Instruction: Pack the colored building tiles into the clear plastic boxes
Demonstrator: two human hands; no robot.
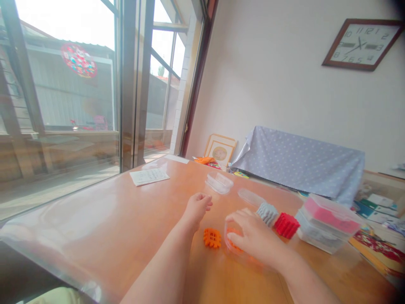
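My left hand (196, 210) rests on the wooden table (126, 228) with its fingers curled in loosely and nothing in them. An orange toothed block (211, 238) lies just below and right of it. My right hand (251, 237) lies over a clear plastic box (236, 249) that holds orange pieces, with the fingers bent down around its near end. Just beyond that hand a grey ridged block (267, 213) and a red ridged block (286, 225) lie side by side.
A clear open box (219, 183) and a clear lid (251, 196) lie farther back. Stacked clear boxes with pink and grey pieces (327, 222) stand at the right. A printed sheet (149, 176) lies near the window. A cloth-covered object (300, 162) sits behind the table.
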